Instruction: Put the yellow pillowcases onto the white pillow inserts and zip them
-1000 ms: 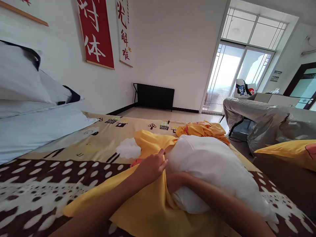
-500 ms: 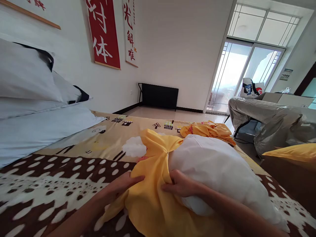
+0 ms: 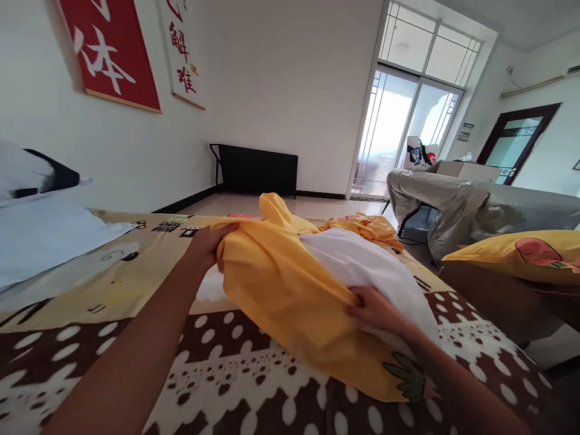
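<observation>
A white pillow [image 3: 362, 263] lies on the bed, partly inside a yellow pillowcase [image 3: 281, 290]. My left hand [image 3: 206, 241] is closed on the pillowcase's far edge, holding it raised above the bed. Closer to me, my right hand [image 3: 374, 309] grips the pillowcase's opening where it meets the pillow. The pillow's far end sticks out of the cloth to the right. Another crumpled yellow cloth [image 3: 362, 226] lies just beyond the pillow.
The bedspread [image 3: 136, 338] is brown with white dots, beige farther off. White bedding [image 3: 40, 232] is stacked at the left. A yellow pillow [image 3: 516, 254] lies at the right edge. A covered sofa [image 3: 466, 208] stands past the bed, with a glass door [image 3: 394, 133] behind it.
My left hand has moved forward and lifted the pillowcase edge up over the pillow. More of the pillow is covered by yellow cloth. The camera has turned to the right.
</observation>
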Motion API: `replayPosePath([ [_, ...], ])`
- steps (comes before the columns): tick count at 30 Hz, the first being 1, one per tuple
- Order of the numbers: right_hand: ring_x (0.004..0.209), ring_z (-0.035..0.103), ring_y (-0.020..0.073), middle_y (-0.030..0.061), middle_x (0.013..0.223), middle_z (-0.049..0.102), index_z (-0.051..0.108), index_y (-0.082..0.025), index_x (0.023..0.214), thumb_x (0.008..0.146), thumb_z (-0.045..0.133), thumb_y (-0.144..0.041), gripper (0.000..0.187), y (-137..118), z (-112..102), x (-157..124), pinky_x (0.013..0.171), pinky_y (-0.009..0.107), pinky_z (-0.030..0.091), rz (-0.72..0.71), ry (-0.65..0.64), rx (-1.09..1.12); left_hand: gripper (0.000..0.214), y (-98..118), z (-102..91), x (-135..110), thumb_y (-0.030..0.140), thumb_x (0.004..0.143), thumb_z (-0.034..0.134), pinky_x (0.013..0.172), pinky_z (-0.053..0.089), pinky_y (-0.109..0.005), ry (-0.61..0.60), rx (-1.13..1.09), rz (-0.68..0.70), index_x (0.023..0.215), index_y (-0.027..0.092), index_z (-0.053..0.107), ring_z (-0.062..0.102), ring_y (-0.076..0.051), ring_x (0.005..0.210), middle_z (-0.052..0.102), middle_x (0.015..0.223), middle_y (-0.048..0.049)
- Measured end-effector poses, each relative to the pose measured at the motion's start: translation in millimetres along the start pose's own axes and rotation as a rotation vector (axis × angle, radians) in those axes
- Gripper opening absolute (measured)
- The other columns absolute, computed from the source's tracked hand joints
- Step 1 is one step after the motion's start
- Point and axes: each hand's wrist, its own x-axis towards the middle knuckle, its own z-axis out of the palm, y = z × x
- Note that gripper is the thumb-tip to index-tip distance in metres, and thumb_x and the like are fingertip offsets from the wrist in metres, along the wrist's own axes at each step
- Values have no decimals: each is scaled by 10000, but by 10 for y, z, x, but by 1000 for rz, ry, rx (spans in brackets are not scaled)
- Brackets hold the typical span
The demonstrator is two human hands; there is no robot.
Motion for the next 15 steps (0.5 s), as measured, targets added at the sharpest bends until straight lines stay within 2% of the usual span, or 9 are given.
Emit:
replayPosePath([
  [2, 543, 371, 93, -54, 586, 428, 504, -182, 652, 733, 603, -337, 200, 99, -110, 31, 489, 220, 263, 9, 74, 150, 547, -323, -182, -154, 492, 683, 671, 661, 520, -264, -52, 11, -92, 1057, 106, 574, 637, -220, 807, 693, 831, -27],
  [4, 558, 397, 100, -42, 631, 461, 515, -181, 704, 755, 586, -395, 231, 93, -164, 79, 501, 226, 294, 28, 50, 257, 561, -645, -361, -331, 478, 583, 758, 555, 504, -269, -131, 63, -221, 940, 66, 627, 637, -235, 677, 690, 728, -58],
  [5, 571, 417, 108, -33, 652, 486, 530, -181, 732, 759, 581, -400, 227, 45, -147, 106, 513, 232, 313, 36, 8, 239, 558, -763, -437, -409, 479, 557, 776, 525, 496, -271, -172, 88, -293, 902, 62, 640, 634, -238, 639, 689, 704, -72],
  [7, 635, 474, 137, -8, 707, 543, 570, -186, 802, 761, 582, -364, 183, -141, -21, 151, 576, 257, 362, 22, -39, 52, 533, -861, -543, -519, 491, 571, 765, 513, 494, -265, -237, 120, -404, 897, 85, 649, 637, -236, 637, 696, 719, -80],
  [9, 762, 529, 188, 32, 827, 596, 592, -197, 925, 768, 580, -302, 190, -438, 191, 185, 687, 307, 402, -37, 20, -198, 495, -776, -578, -558, 487, 633, 718, 552, 507, -259, -278, 64, -429, 961, 124, 640, 648, -234, 694, 704, 775, -56],
  [11, 924, 537, 241, 82, 1002, 596, 566, -200, 1062, 790, 571, -269, 281, -801, 430, 235, 804, 372, 407, -149, 131, -354, 481, -585, -550, -542, 456, 676, 679, 617, 527, -284, -327, -85, -381, 1051, 159, 616, 655, -252, 767, 706, 825, -45],
  [13, 1027, 515, 261, 103, 1106, 566, 545, -196, 1108, 823, 557, -284, 299, -1163, 655, 337, 865, 401, 403, -286, 176, -374, 493, -403, -481, -500, 441, 707, 633, 682, 540, -324, -337, -268, -311, 1125, 185, 582, 653, -271, 823, 702, 838, -46],
  [15, 1015, 527, 247, 90, 1081, 575, 552, -197, 1081, 856, 526, -306, 251, -1446, 865, 506, 858, 394, 416, -353, 158, -323, 492, -320, -401, -455, 451, 725, 595, 687, 547, -346, -263, -371, -255, 1128, 170, 571, 655, -277, 810, 691, 787, -47],
])
